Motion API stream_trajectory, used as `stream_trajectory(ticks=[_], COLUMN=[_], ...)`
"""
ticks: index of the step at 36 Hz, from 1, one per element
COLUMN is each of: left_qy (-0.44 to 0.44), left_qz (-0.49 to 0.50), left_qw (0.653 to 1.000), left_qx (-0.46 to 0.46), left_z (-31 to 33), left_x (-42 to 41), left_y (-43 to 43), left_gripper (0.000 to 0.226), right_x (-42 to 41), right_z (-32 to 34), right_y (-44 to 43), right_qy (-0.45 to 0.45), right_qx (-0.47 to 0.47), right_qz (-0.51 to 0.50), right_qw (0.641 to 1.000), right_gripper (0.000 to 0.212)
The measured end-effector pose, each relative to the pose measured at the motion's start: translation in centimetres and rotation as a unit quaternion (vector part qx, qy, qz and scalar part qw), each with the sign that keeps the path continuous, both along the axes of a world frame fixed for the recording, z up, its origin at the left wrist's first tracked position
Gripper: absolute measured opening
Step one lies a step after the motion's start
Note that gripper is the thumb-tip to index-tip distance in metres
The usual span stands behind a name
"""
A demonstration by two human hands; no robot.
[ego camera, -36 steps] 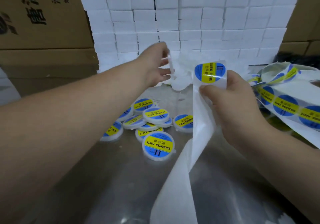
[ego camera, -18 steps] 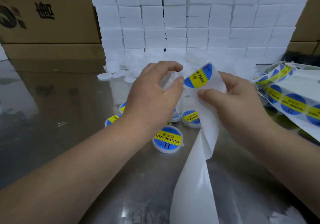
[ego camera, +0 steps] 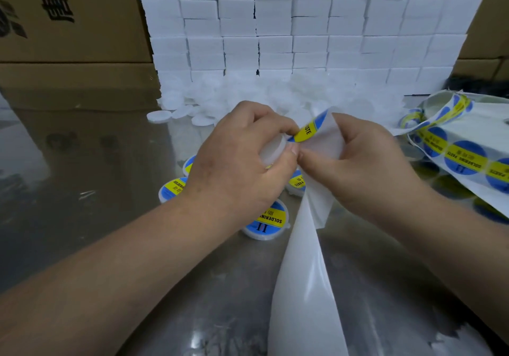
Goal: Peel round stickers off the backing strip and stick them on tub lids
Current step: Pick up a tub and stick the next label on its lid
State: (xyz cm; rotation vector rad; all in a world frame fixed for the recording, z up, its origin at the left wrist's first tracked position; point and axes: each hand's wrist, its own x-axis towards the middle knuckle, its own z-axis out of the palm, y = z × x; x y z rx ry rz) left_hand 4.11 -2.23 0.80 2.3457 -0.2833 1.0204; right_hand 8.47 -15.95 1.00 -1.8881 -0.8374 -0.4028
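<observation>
My left hand (ego camera: 237, 160) holds a plain white tub (ego camera: 271, 150) in its curled fingers, and its thumb and forefinger pinch the edge of a round blue and yellow sticker (ego camera: 308, 131). That sticker is partly lifted from the white backing strip (ego camera: 305, 287), which my right hand (ego camera: 358, 168) grips at its top. The bare strip hangs down to the front edge of the view. Several tubs with stickers on their lids (ego camera: 267, 222) lie on the table under my hands.
A heap of plain white tubs (ego camera: 248, 99) lies against a wall of stacked white boxes (ego camera: 303, 25). More sticker strip (ego camera: 462, 157) trails off to the right. Cardboard boxes (ego camera: 68, 20) stand at back left. The table top (ego camera: 96, 163) is shiny metal.
My left hand came back from the white heap with a plain tub and closed in on the strip. Now its fingertips pinch the sticker, which has curled away from the backing.
</observation>
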Motion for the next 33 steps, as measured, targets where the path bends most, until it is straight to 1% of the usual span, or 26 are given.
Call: stream_trajectory(ticks=[2, 3, 5, 7, 10, 16, 20, 22, 25, 27, 29, 31, 33], left_qy=[0.006, 0.008, 0.008, 0.008, 0.007, 0.011, 0.018, 0.022, -0.016, -0.042, -0.052, -0.057, -0.050], left_qz=[-0.006, -0.009, -0.017, -0.023, -0.026, -0.015, 0.006, 0.003, 0.018, 0.041, 0.064, 0.077, 0.076], left_qw=[1.000, 1.000, 0.999, 0.999, 0.999, 0.999, 0.999, 0.996, 0.980, 0.956, 0.929, 0.915, 0.919], left_qx=[-0.019, -0.029, -0.042, -0.044, -0.045, -0.034, -0.047, -0.091, -0.196, -0.286, -0.362, -0.393, -0.383], left_z=[0.0, 0.0, -0.1, -0.1, -0.1, -0.1, 0.0, 0.0, 0.2, 0.6, 0.9, 1.1, 1.0], left_x=[0.0, 0.0, 0.0, -0.1, -0.1, -0.1, 0.2, 0.3, 0.7, 1.1, 1.6, 1.9, 1.9], left_y=[0.0, 0.0, 0.0, 0.1, 0.3, 0.3, 0.5, 0.7, 1.2, 1.8, 2.5, 3.2, 3.3], left_gripper=[0.028, 0.027, 0.020, 0.010, 0.013, 0.021, 0.012, 0.007, 0.008, 0.016, 0.023, 0.025, 0.023], right_x=[-0.1, -0.2, -0.3, -0.4, -0.4, -0.2, 0.3, 0.3, 0.3, 0.4, 0.6, 1.0, 1.3], right_z=[0.0, -0.1, -0.1, 0.1, 0.3, -0.2, -0.3, -0.3, -0.1, 0.0, 0.1, 0.1, 0.1], right_y=[-0.1, -0.2, -0.3, -0.3, -0.4, -0.2, -0.3, -0.3, -0.3, -0.3, -0.2, -0.3, -0.5], right_qy=[0.013, 0.017, 0.014, 0.017, 0.012, 0.003, 0.009, 0.019, 0.048, 0.043, 0.012, -0.003, -0.011], right_qx=[-0.008, -0.010, -0.022, -0.030, -0.036, -0.062, -0.055, -0.043, -0.018, -0.007, -0.002, 0.023, 0.037], right_qz=[0.020, 0.028, 0.037, 0.045, 0.061, 0.063, 0.056, 0.065, 0.076, 0.067, 0.028, -0.015, -0.056], right_qw=[1.000, 0.999, 0.999, 0.998, 0.997, 0.996, 0.997, 0.997, 0.996, 0.997, 1.000, 1.000, 0.998], right_gripper=[0.011, 0.010, 0.018, 0.015, 0.017, 0.019, 0.020, 0.021, 0.021, 0.021, 0.030, 0.041, 0.050])
